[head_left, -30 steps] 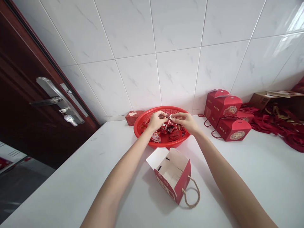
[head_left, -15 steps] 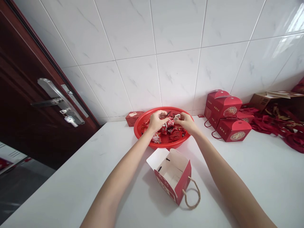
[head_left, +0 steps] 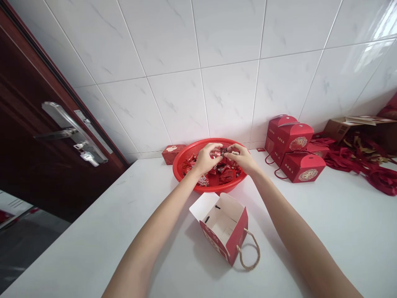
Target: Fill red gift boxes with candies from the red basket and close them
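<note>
Above the red basket, the left hand and right hand face each other with their fingertips close together. Half a second ago the right hand was farther to the right, with a white-printed wrapper at its fingertips; now it has come inward, toward the left hand, which has stayed in nearly the same place. On both hands the fingers are curved and the thumb stands apart from the index finger. The tips overlap the dark and red wrappers behind them, so I cannot tell whether either hand is gripping anything.

The basket holds a loose heap of wrapped packets, mostly red with some white printing, lying under and around the hands. Just in front of it stands the open box, unmoved on the white table: red outside, pale inside, its white flap folded back toward the basket and its rope handle looped out to the right.

A small red box sits just left of the basket. To the right are stacked red boxes, closed on top, then dark red ribbon and a brown carton.
</note>
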`<control>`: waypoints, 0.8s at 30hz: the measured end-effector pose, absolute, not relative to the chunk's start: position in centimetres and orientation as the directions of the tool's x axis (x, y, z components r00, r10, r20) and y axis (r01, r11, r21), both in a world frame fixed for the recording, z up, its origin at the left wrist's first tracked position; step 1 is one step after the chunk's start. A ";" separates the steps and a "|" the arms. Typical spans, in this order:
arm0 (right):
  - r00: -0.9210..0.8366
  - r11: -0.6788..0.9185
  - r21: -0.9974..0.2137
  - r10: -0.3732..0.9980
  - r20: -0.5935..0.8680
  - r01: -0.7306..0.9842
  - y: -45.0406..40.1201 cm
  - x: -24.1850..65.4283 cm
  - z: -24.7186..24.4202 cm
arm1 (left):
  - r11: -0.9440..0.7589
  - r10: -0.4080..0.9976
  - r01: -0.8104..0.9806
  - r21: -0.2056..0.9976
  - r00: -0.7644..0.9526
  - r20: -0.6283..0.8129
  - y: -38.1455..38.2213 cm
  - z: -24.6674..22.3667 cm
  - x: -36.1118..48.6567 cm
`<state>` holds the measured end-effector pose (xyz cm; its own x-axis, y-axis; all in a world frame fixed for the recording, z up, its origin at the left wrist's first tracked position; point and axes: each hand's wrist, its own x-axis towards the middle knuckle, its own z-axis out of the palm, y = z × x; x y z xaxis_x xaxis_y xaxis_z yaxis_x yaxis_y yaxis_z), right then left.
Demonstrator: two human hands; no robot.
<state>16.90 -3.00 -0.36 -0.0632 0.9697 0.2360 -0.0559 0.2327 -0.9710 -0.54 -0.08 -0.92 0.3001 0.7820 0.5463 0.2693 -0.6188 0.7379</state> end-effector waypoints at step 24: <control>0.025 0.188 -0.954 0.982 0.188 -0.233 -2.6 17.2 -0.8 | -0.372 0.860 0.045 0.927 0.392 0.326 -0.2 -0.3 -0.7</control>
